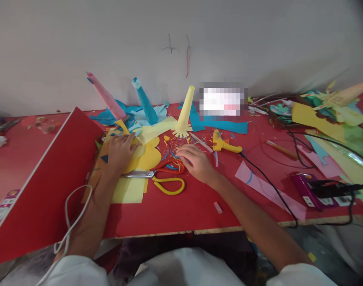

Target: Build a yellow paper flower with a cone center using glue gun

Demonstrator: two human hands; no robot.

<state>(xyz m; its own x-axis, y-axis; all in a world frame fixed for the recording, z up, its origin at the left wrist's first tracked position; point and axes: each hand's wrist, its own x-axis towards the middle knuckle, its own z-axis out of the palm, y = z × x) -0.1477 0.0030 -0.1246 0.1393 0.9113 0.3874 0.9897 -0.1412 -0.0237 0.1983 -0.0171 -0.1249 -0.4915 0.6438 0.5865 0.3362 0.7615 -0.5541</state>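
My left hand (121, 151) lies over yellow paper at the left, its fingers loosely spread and touching the pile. Beside it shows a yellow paper piece with scalloped edges (150, 155). My right hand (196, 161) hovers at or rests on small paper scraps (171, 153); its fingers are loosely stretched to the left, and I see nothing held in them. Between the hands lie scissors (169, 186) with one red and one yellow handle, their blades pointing left. Pale yellow sheets (127, 190) lie under the blades. Behind the scraps stands a yellow paper cone (185, 111) with a fringed base.
A yellow glue gun (225, 146) with a black cord lies right of centre. Blue (147, 103) and pink (106, 97) paper tubes lean at the back. A red board (50, 182) stands at the left. Rightward are a pink strip (270, 190) and a purple box (309, 190) under a power strip.
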